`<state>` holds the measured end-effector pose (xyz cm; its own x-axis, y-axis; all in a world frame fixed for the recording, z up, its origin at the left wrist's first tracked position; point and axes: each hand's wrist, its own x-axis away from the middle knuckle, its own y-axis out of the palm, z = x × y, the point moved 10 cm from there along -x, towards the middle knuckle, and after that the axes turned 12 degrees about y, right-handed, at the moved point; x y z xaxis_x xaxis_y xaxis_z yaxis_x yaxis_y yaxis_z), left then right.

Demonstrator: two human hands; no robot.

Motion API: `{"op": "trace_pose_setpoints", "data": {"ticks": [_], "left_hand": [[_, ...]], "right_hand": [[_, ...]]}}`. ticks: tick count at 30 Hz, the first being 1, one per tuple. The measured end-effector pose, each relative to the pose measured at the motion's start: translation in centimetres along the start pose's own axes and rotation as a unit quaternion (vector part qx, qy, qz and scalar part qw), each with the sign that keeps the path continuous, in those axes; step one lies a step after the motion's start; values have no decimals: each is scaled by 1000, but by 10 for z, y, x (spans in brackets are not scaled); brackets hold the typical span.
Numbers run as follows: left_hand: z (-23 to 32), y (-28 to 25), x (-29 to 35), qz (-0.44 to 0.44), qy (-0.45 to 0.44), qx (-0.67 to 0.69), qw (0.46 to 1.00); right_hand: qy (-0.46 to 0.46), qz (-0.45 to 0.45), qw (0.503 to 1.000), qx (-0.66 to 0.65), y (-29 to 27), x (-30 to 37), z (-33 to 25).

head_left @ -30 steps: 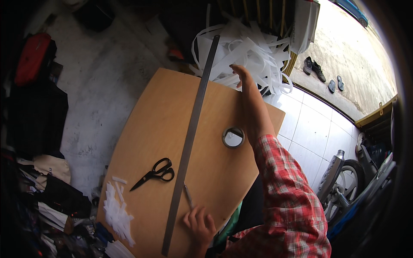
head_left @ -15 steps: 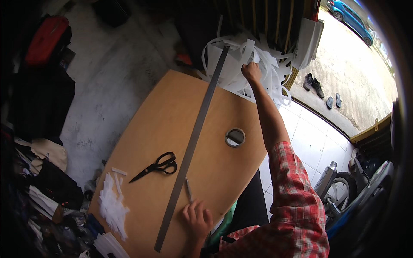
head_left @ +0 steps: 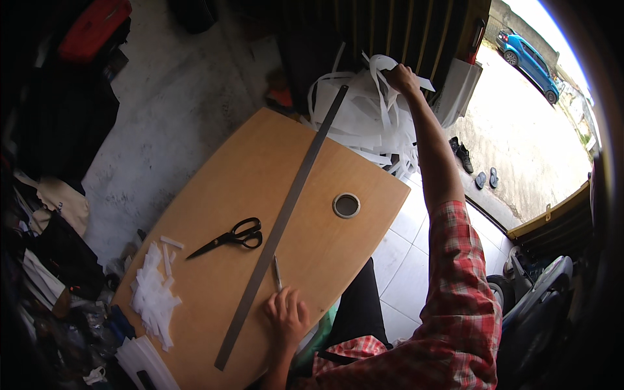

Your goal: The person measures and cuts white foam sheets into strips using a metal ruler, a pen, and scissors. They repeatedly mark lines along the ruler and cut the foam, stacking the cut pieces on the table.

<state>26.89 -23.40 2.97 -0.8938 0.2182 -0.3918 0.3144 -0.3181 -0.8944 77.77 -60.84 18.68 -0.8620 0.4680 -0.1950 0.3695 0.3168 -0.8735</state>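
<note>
My right hand (head_left: 403, 79) is closed on a white strip (head_left: 382, 64), lifting it from a tangled heap of white strips (head_left: 351, 120) beyond the table's far edge. Resting on the wooden table (head_left: 325, 260), my left hand (head_left: 287, 317) has its fingers loosely bent and apart. Its fingertips are at the lower end of a slim, silver, pen-like tool (head_left: 278, 273); no grip on it shows. A long metal ruler (head_left: 281, 224) lies lengthwise across the table. Black-handled scissors (head_left: 229, 238) lie left of the ruler, and a tape roll (head_left: 336, 207) right of it.
Short white cut pieces (head_left: 153, 289) are piled at the table's left edge. Bags and clutter (head_left: 68, 260) crowd the left side. Shoes (head_left: 463, 156) and slippers (head_left: 486, 178) stand by the doorway. A wheeled vehicle (head_left: 533, 286) is at the right.
My right hand has moved farther away and to the right, raising the white strip out of the heap. My left hand stays by the pen-like tool. The whole view has shifted slightly.
</note>
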Motion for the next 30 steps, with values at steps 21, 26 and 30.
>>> {"op": "trace_pose_setpoints", "data": {"ticks": [21,26,30], "left_hand": [[1,1,4,41,17,33,998],[-9,-18,10,101,8,87,991],[-45,-32,35,199,-99,276,935]], "right_hand": [[-243,88,960,-106,-130,63,-54],[-267,-132,879,-372,-92,218,-78],[-289,-293,798,-440,-49,389,-94]]}}
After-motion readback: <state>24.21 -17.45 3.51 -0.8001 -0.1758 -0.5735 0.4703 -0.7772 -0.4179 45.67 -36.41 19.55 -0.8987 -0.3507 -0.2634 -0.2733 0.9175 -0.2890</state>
